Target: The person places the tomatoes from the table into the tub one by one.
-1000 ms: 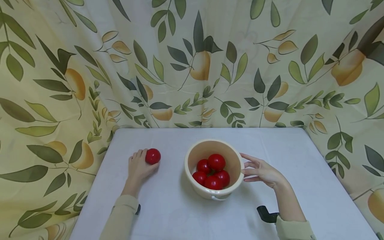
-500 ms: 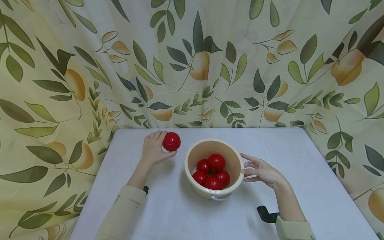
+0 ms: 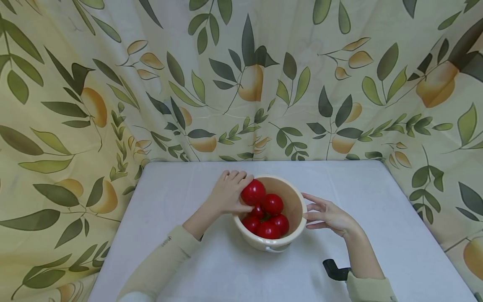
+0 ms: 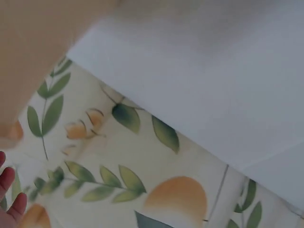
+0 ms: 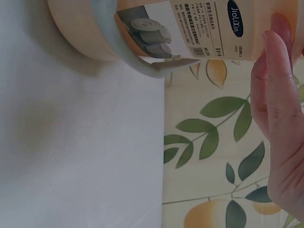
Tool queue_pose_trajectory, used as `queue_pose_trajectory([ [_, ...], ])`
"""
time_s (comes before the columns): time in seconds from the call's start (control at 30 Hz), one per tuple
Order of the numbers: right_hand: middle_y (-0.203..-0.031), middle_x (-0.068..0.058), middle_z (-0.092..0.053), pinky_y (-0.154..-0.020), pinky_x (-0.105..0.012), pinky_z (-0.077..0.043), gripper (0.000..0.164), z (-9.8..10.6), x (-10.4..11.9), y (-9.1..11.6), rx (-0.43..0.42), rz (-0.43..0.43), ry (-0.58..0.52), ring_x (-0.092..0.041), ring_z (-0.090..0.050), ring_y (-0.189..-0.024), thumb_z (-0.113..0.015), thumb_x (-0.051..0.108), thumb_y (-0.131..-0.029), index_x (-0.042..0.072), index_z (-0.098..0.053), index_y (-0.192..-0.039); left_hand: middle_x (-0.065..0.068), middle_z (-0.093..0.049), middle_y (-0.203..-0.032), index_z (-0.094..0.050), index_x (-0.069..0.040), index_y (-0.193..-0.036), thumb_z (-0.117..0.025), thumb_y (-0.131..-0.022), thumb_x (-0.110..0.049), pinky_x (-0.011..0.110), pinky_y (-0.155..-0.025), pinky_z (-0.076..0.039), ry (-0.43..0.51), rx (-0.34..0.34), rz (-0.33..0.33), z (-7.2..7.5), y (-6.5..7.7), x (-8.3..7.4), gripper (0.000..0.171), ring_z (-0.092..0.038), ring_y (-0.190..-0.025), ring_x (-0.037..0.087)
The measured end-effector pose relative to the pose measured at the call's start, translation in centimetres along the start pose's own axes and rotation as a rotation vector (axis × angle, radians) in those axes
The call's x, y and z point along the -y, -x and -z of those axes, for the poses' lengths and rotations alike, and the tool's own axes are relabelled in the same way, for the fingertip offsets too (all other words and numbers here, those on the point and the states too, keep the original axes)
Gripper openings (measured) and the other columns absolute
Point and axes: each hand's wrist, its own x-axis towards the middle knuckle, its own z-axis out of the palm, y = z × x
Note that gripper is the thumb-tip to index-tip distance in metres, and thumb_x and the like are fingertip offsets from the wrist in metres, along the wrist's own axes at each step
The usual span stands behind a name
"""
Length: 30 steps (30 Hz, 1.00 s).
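Note:
My left hand [image 3: 229, 193] grips a shiny red tomato [image 3: 253, 191] at the left rim of a cream plastic bucket [image 3: 298, 197], in the head view. Thumb and fingers lie on either side of it, and it overlaps a tomato beneath. Several more red tomatoes [image 3: 269, 230] lie inside the bucket. On the other side, my right hand [image 3: 332, 216] rests its extended fingertips against the bucket's right rim. The right wrist view shows these fingers [image 5: 280, 80] beside the bucket's printed label [image 5: 209, 28]. No tomato shows in the left wrist view.
The bucket stands on a white-covered table [image 3: 377, 235]. Its pale handle [image 3: 275, 249] hangs down at the front. Behind the table's far edge and along the sides hangs a curtain [image 3: 241, 126] with leaves and fruit. A black wrist mount [image 3: 336, 270] juts from the right sleeve.
My left hand has lifted the tomato from the table's left part and carried it right to the bucket's rim. The right hand and the bucket have stayed in place.

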Motion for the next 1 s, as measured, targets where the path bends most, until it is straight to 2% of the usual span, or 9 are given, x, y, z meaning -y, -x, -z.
queue_pose_trajectory([
  [0.2,-0.104,-0.016,-0.056,-0.074,-0.042,-0.053,0.078,0.0,-0.1,0.0,-0.006,-0.005,-0.004,-0.022,-0.065,-0.084,-0.066,0.014,-0.083,0.005,-0.020,-0.145,-0.001,-0.045,-0.122,-0.041,-0.023,-0.131,-0.060,-0.068,-0.065,0.040,-0.096,-0.035,-0.102,0.190,-0.110,-0.7,-0.9,-1.9,0.078,-0.040,-0.112,0.018],
  [0.43,-0.105,-0.016,-0.056,-0.073,-0.042,-0.053,0.078,0.0,-0.1,0.0,-0.002,-0.003,-0.011,-0.022,-0.065,-0.084,-0.066,0.014,-0.083,0.006,-0.019,-0.145,-0.003,-0.043,-0.130,-0.039,-0.026,-0.132,-0.063,-0.067,-0.065,0.038,-0.101,-0.032,-0.196,0.326,-0.172,-1.0,-1.6,-3.0,0.079,-0.035,-0.121,0.017],
  [0.6,-0.106,-0.017,-0.055,-0.073,-0.042,-0.053,0.078,-0.1,-0.1,0.0,-0.007,-0.001,-0.006,-0.022,-0.065,-0.084,-0.066,0.015,-0.083,0.006,-0.020,-0.145,-0.006,-0.041,-0.131,-0.037,-0.031,-0.133,-0.056,-0.068,-0.071,0.037,-0.102,-0.027,-0.313,0.407,-0.189,-1.2,-1.8,-3.4,0.078,-0.032,-0.121,0.015],
  [0.8,-0.106,-0.017,-0.056,-0.074,-0.042,-0.052,0.078,-0.1,-0.1,0.0,-0.018,-0.006,0.006,-0.023,-0.065,-0.086,-0.067,0.015,-0.082,0.007,-0.021,-0.145,-0.006,-0.036,-0.136,-0.033,-0.034,-0.135,-0.055,-0.068,-0.072,0.040,-0.107,-0.020,-0.373,0.510,-0.184,-1.3,-2.1,-3.8,0.080,-0.028,-0.125,0.016],
  [1.0,-0.107,-0.017,-0.056,-0.073,-0.042,-0.053,0.078,0.0,-0.3,-0.1,-0.018,-0.005,0.015,-0.024,-0.065,-0.086,-0.067,0.016,-0.082,0.006,-0.021,-0.144,-0.007,-0.034,-0.134,-0.035,-0.035,-0.133,-0.054,-0.067,-0.073,0.037,-0.105,-0.020,-0.456,0.552,-0.196,-1.4,-2.2,-4.1,0.078,-0.028,-0.122,0.014],
])
